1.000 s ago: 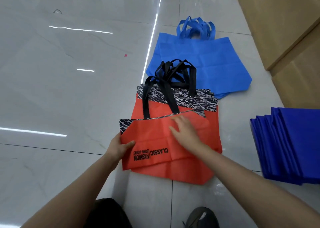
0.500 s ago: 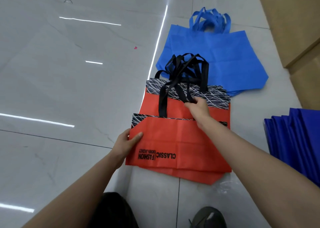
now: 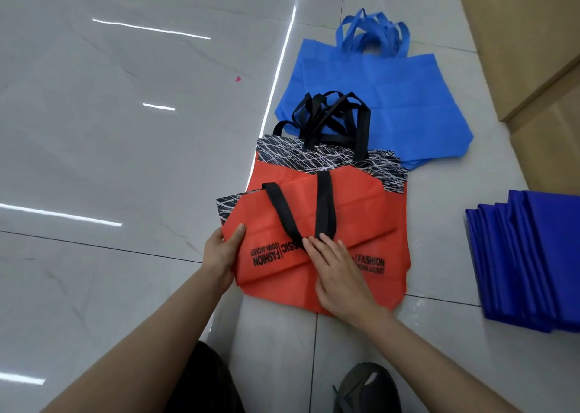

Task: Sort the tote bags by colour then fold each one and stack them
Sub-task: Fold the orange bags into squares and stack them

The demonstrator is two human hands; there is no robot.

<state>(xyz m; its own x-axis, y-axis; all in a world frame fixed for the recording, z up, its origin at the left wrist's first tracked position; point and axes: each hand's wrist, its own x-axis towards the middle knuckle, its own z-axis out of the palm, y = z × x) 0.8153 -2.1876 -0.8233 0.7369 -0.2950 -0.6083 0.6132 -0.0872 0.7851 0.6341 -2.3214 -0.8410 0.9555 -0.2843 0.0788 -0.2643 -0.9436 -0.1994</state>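
Observation:
A pile of orange tote bags point(image 3: 370, 211) with black patterned tops and black handles lies on the floor in front of me. The top orange bag point(image 3: 270, 233) is partly folded, and its black handles point(image 3: 324, 205) are laid down over the fold. My left hand point(image 3: 221, 249) grips this bag's left edge, thumb on top. My right hand point(image 3: 337, 273) presses flat on the handle ends and the fold. Beyond the orange pile lies a stack of light blue tote bags point(image 3: 392, 98), unfolded, handles at the far end.
Folded dark blue bags point(image 3: 533, 262) are stacked at the right on the glossy white tiled floor point(image 3: 110, 145). Cardboard boxes point(image 3: 533, 51) stand at the far right. My shoe point(image 3: 367, 387) shows at the bottom.
My right hand has pulled the black handles from the bag's top down over the folded orange panel and now presses them flat. My left hand keeps hold of the left edge.

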